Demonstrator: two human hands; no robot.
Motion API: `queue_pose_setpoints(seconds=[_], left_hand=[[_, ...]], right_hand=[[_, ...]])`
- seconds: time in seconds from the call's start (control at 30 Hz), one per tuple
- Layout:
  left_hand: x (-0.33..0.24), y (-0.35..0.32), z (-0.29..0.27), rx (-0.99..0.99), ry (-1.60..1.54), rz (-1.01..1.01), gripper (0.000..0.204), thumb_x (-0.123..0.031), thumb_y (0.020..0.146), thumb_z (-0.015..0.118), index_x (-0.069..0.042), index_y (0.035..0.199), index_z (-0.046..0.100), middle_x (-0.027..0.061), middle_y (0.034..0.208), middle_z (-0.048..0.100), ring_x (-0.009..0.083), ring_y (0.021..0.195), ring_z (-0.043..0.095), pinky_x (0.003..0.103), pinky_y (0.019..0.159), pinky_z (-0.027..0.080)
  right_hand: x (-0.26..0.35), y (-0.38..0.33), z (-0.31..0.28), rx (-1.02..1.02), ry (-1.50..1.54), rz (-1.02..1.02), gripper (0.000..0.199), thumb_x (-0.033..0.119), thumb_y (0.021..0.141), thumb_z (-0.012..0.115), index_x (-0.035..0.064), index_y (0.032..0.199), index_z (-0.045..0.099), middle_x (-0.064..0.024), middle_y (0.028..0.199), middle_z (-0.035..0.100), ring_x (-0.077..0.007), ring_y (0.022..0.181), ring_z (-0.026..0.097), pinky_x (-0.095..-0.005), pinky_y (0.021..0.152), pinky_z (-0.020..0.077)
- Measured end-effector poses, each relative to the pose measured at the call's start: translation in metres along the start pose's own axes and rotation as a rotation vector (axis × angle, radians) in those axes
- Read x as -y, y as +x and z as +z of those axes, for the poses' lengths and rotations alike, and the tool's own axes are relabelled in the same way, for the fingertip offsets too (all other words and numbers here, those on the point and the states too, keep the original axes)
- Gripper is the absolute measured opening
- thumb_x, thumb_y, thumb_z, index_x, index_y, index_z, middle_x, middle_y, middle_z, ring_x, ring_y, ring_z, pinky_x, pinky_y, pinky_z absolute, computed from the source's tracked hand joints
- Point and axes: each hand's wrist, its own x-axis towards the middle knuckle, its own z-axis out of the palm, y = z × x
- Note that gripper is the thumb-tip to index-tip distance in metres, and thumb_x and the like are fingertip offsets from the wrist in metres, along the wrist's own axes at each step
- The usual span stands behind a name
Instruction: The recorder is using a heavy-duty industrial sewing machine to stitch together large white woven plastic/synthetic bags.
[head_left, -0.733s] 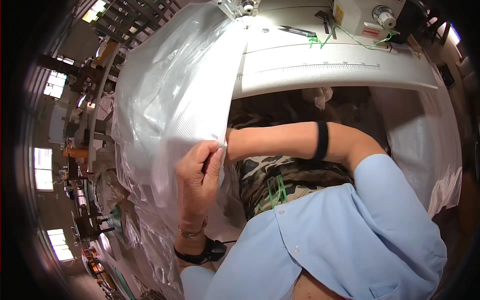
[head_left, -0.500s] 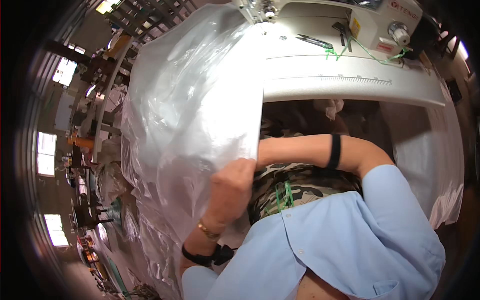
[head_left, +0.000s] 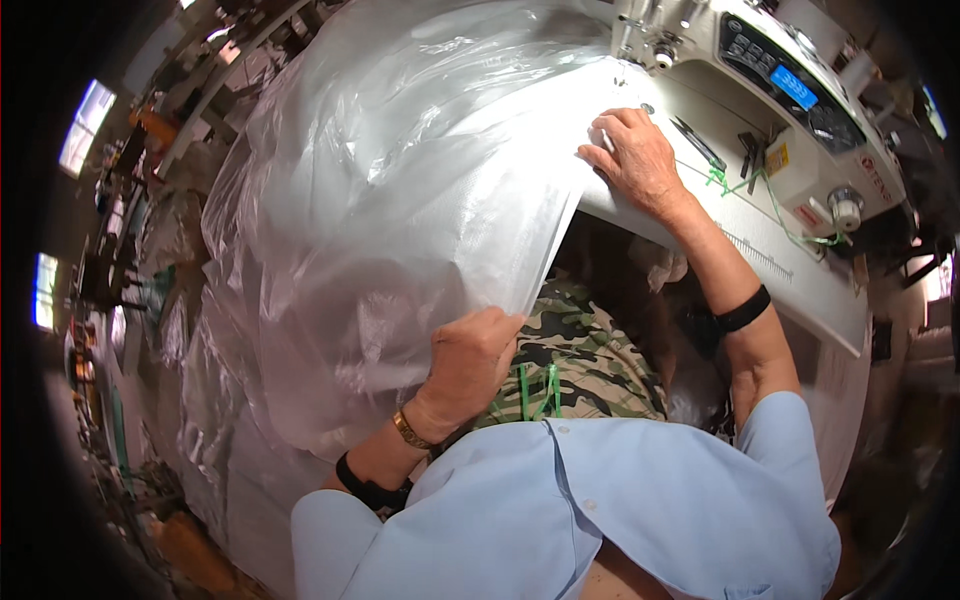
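A big sheet of translucent white plastic (head_left: 400,190) spreads over the left side and runs up under the head of a sewing machine (head_left: 665,55). Its straight edge slants from the lit needle area down to my lap. My left hand (head_left: 470,360) is closed around that edge at the near end, fingers pinched on the plastic. My right hand (head_left: 637,160) is at the far end of the edge, just short of the needle, its fingers bent near the sheet. Whether those fingers grip the plastic I cannot tell.
Black tweezers (head_left: 698,143) and a small dark tool (head_left: 750,150) lie on the white machine bed, with green thread (head_left: 745,185) beside them. A control panel with a lit blue display (head_left: 795,88) tops the machine. Camouflage cloth (head_left: 590,350) covers my lap.
My right hand has come up from beneath the sheet to the bed near the needle. The left keeps its hold on the edge. The whole view has turned, tilting the machine.
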Motion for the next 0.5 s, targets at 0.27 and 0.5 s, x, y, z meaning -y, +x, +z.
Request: queue_pose_setpoints(seconds=[0.27, 0.5], left_hand=[[-0.005, -0.013, 0.004, -0.087, -0.221, -0.103, 0.048, 0.005, 0.085, 0.061, 0.001, 0.133, 0.057, 0.0219, 0.092, 0.062, 0.0389, 0.074, 0.063, 0.041, 0.070, 0.052], [0.004, -0.009, 0.019, 0.025, -0.130, -0.060, 0.050, 0.005, 0.084, 0.064, 0.000, 0.133, 0.055, 0.0187, 0.093, 0.056, 0.0372, 0.077, 0.061, 0.042, 0.066, 0.050]], right_hand=[[-0.010, 0.000, 0.006, 0.050, 0.002, 0.015, 0.055, 0.049, 0.087, 0.069, 0.0012, 0.113, 0.066, -0.0162, 0.125, 0.063, -0.0330, 0.117, 0.055, -0.0438, 0.099, 0.0445], [-0.012, 0.000, 0.009, 0.065, -0.005, 0.007, 0.058, 0.050, 0.088, 0.067, -0.0021, 0.114, 0.065, -0.0227, 0.130, 0.061, -0.0391, 0.125, 0.051, -0.0477, 0.104, 0.0406]])
